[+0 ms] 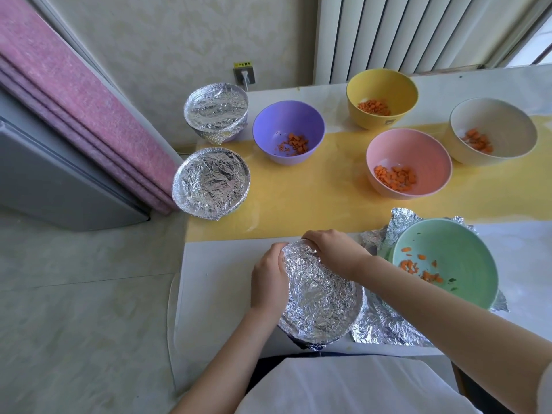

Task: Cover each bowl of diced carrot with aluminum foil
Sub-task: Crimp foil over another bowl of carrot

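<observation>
The left hand (268, 282) is cupping the left side of a foil-wrapped bowl (324, 300) at the near edge of the desk (227, 264). Its grip is grasping the crimped rim, and the fingertips are disappearing against the foil. The right hand (336, 253) is reaching across from the right, its grip clasping the far rim of the same bowl, with the fingers bending over the edge and their tips hidden behind it. Foil is concealing this bowl's colour and contents entirely. Whether the bowl is resting flat on the desk or being tipped up is hard to tell.

Just to its right, a green bowl (466, 264) with scattered diced carrot (418, 268) is sitting uncovered on crumpled foil sheets (388, 324). The right forearm is crossing in front of its near left rim, and the sheets are overlapping too much to count.

Farther back, four open bowls are each showing a small heap of carrot. A purple bowl (288, 131) and a pink bowl (409, 162) are standing on a yellow strip (298, 201) running across the desk. A yellow bowl (382, 97) is standing behind them, and a cream bowl (493, 130) is off to the right.

Along the desk's left edge, two covered bowls (212, 182) are standing one behind the other. Foil is wrapping down their sides, so their colours and bases are hard to make out.
</observation>
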Demonstrator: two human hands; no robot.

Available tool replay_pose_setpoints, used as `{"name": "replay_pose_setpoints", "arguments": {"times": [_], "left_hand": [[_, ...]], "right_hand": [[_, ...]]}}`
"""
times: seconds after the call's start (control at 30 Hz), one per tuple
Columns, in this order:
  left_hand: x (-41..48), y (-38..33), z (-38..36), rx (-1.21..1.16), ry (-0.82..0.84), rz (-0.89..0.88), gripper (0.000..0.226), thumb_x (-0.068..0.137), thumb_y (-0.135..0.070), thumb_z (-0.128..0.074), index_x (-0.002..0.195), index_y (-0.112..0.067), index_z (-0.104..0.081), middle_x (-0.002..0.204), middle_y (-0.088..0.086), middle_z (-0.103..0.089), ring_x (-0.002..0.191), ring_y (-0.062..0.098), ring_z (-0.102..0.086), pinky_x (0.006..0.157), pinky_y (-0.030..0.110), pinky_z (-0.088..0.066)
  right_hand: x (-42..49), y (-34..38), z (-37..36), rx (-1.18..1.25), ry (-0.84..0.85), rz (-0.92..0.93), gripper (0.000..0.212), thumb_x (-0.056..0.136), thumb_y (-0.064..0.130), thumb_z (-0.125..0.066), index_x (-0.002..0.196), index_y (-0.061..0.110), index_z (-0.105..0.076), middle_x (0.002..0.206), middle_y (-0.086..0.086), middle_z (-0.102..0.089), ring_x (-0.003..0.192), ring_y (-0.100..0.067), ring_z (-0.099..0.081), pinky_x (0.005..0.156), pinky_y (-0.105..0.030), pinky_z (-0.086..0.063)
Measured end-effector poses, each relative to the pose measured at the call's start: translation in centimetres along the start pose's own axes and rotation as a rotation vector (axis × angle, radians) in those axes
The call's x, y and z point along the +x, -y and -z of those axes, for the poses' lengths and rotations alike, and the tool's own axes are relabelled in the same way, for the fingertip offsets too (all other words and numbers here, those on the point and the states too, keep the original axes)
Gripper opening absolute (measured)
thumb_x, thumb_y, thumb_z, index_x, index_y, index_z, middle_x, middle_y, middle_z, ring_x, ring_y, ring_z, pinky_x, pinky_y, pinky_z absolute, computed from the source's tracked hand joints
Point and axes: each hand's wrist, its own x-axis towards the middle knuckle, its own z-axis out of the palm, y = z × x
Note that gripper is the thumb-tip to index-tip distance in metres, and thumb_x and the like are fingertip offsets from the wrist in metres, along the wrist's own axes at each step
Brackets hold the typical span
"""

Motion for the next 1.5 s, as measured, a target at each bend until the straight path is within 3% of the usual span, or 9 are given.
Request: {"name": "replay_pose_setpoints", "arguments": {"times": [0.1,0.23,0.4,0.57,0.83,1.03,1.3,1.37,1.5], "left_hand": [[0.1,-0.1,0.0,0.020,-0.018,0.014,0.031,0.097,-0.006,-0.040,0.120,-0.014,-0.058,0.102,0.008,-0.067,0.091,0.023,-0.061,0.073,0.027,-0.044],[-0.1,-0.2,-0.2,0.038,-0.034,0.017,0.032,0.096,-0.005,-0.040,0.120,-0.015,-0.059,0.100,0.009,-0.068,0.090,0.023,-0.061,0.070,0.026,-0.043],[-0.5,-0.5,-0.3,0.060,-0.024,-0.002,0.032,0.095,-0.003,-0.041,0.119,-0.015,-0.059,0.101,0.006,-0.068,0.091,0.023,-0.063,0.071,0.029,-0.046],[-0.6,-0.7,-0.2,0.051,-0.036,-0.013,0.030,0.096,-0.006,-0.042,0.122,-0.014,-0.057,0.103,0.007,-0.068,0.092,0.024,-0.064,0.075,0.033,-0.050],[-0.7,-0.9,0.0,0.034,-0.030,0.008,0.018,0.098,-0.010,-0.041,0.114,-0.004,-0.048,0.107,0.014,-0.066,0.095,0.028,-0.064,0.071,0.036,-0.049],[-0.6,-0.7,-0.1,0.073,-0.022,-0.043,0.018,0.097,-0.009,-0.042,0.112,-0.005,-0.051,0.103,0.013,-0.068,0.090,0.028,-0.065,0.068,0.035,-0.050],[-0.6,-0.8,-0.2,0.033,-0.037,-0.019,0.028,0.097,-0.010,-0.044,0.124,-0.005,-0.050,0.108,0.013,-0.067,0.092,0.028,-0.065,0.071,0.033,-0.049],[-0.6,-0.8,-0.2,0.023,-0.028,-0.024,0.031,0.097,-0.010,-0.044,0.128,-0.006,-0.048,0.114,0.009,-0.066,0.096,0.027,-0.064,0.076,0.032,-0.049],[-1.3,-0.8,-0.5,-0.042,-0.026,0.035,0.033,0.098,-0.007,-0.040,0.130,-0.009,-0.044,0.127,0.006,-0.059,0.111,0.022,-0.058,0.082,0.022,-0.043]], "right_hand": [[0.2,0.5,0.5,-0.097,0.029,-0.022,0.023,0.100,0.011,-0.034,0.109,0.006,-0.055,0.083,-0.006,-0.058,0.065,-0.022,-0.049,0.049,-0.022,-0.033],[0.2,1.3,0.8,-0.242,0.056,0.005,0.034,0.089,-0.005,-0.035,0.117,0.008,-0.050,0.105,-0.005,-0.061,0.084,-0.021,-0.058,0.064,-0.029,-0.048],[0.1,1.8,0.0,-0.255,0.051,0.064,0.038,0.090,-0.006,-0.037,0.121,0.009,-0.050,0.106,-0.005,-0.061,0.079,-0.020,-0.055,0.060,-0.026,-0.037],[0.5,1.4,0.5,-0.241,0.075,0.054,0.035,0.090,-0.006,-0.036,0.117,0.008,-0.053,0.105,-0.007,-0.064,0.083,-0.022,-0.061,0.068,-0.033,-0.052],[0.7,2.4,0.0,-0.221,0.072,0.070,0.037,0.091,-0.007,-0.038,0.122,0.009,-0.050,0.111,-0.009,-0.062,0.092,-0.026,-0.060,0.065,-0.029,-0.039],[1.2,1.1,0.2,-0.115,0.132,0.089,0.036,0.092,-0.004,-0.038,0.122,0.010,-0.052,0.115,-0.010,-0.063,0.095,-0.027,-0.062,0.074,-0.035,-0.050],[0.9,0.3,-0.5,0.011,0.056,0.043,0.034,0.085,-0.009,-0.039,0.094,0.018,-0.058,0.071,-0.006,-0.058,0.062,-0.026,-0.054,0.063,-0.045,-0.052],[0.9,0.0,-0.7,0.031,0.062,0.057,0.030,0.090,-0.003,-0.041,0.097,0.020,-0.058,0.077,-0.006,-0.063,0.066,-0.027,-0.059,0.065,-0.048,-0.053],[0.3,0.2,-0.2,0.125,0.042,0.030,0.030,0.101,0.022,-0.039,0.124,0.015,-0.055,0.116,-0.007,-0.065,0.099,-0.026,-0.063,0.084,-0.043,-0.050]]}}
